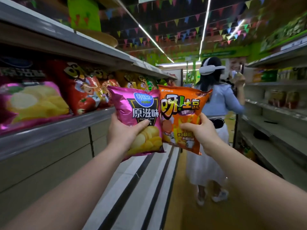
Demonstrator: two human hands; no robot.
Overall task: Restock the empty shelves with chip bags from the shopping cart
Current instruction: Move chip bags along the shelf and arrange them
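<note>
I had both arms stretched out down the aisle, each hand carrying a bag of chips. My left hand (123, 130) gripped the pink chip bag (137, 120) by its lower left side, thumb curled across the front over the printed chips and fingers behind it. My right hand (198, 130) pinched the orange chip bag (180, 117) at its lower right edge, thumb on the front face, the rest of the fingers hidden behind the bag. The two bags stood upright side by side, their inner edges touching or overlapping; I could not tell which. Both were in the air, just beyond the front edge of the left shelf (54, 128), and resting on nothing.

On that shelf, a second pink bag (33, 103) sat at the near end, leaning against the front lip. Next along it stood a red bag (83, 92) with a tomato printed on it, and past that a row of orange and yellow bags (127, 80) ran toward the far end, blurred and partly hidden behind the bags I held. Another shelf board (49, 30) ran above them.

Farther down the aisle stood another person (216, 113) in a light blue top and white skirt, a white headset on the head, facing the right-hand shelves (274, 117), one hand raised to them. Those shelves held a few dark items I could not make out. I could not see the shopping cart.
</note>
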